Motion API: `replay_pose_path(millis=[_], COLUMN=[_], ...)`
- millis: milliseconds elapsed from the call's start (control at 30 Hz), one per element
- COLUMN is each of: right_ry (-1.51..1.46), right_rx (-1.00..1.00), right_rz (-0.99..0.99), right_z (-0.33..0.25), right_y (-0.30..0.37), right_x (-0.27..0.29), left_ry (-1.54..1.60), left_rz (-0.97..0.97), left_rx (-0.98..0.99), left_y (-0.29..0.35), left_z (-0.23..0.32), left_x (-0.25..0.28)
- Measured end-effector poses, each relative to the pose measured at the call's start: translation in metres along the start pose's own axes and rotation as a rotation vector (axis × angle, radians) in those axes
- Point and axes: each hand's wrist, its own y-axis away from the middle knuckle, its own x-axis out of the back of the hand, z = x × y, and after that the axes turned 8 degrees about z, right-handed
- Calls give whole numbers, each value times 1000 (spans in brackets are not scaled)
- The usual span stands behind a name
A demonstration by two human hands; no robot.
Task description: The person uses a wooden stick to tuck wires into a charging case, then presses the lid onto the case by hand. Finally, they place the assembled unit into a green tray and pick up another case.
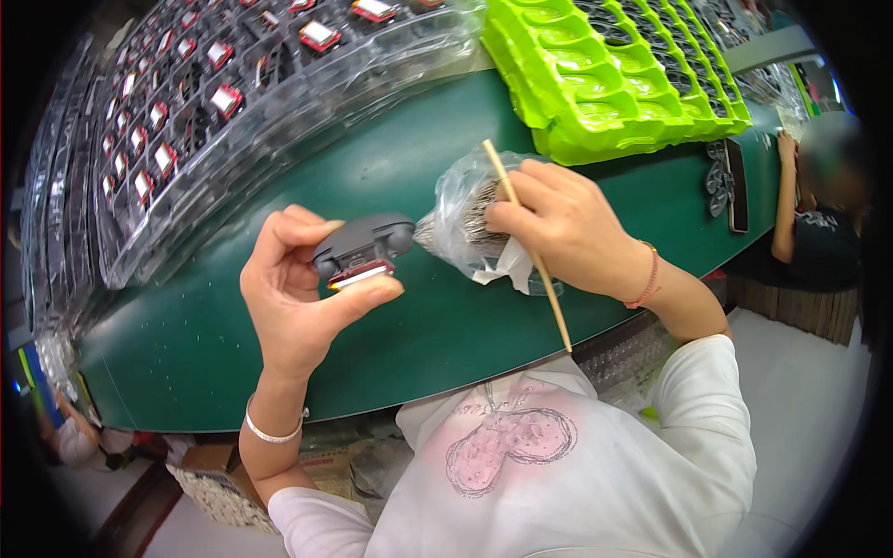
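Note:
Between the fingers and thumb of my left hand [284, 293] is a dark grey plastic housing [367, 234]. A red circuit board with a white block [361, 273] shows on its near side, just above my thumb. My right hand [577, 228] grips a thin wooden stick [549, 290], which slants across the front of a clear plastic bag [458, 191]. The fingertips of that hand are at the bag's mouth, against a heap of small thin metal pieces [478, 216], too fine to make out exactly. A torn white scrap [507, 265] lies at the bag's near side.
Clear trays [270, 102] with several red-and-white boards fill the far left of the green table [223, 353]. A bright green tray [595, 93] holding dark parts stands at the back right. Beyond it lie small dark parts [716, 181] and a flat dark object [738, 186]. A co-worker [819, 232] sits far right.

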Motion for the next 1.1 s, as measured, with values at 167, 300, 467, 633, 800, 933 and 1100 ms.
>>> replay_pose_path(millis=[167,300,467,633,800,933,1100], right_ry=[-197,-529,-784,-812,-728,-661,-554], right_rx=[-121,-311,-437,-321,-272,-255,-129], right_rz=[53,111,93,197,230,196,354], right_z=[-4,-7,-23,-31,-38,-39,-39], right_y=[-6,-9,-20,-25,-24,-23,-20], right_x=[12,15,11,-4,-8,-8,-19], left_ry=[37,15,35,54,62,33,22], left_rz=[-20,-26,-27,-3,6,-24,-18], left_rx=[-17,-8,-21,-2,42,17,48], left_y=[3,4,3,5,6,7,7], left_z=[-1,-2,-7,-10,-11,-10,-15], left_x=[-3,-5,-8,-10,-14,-16,-18])
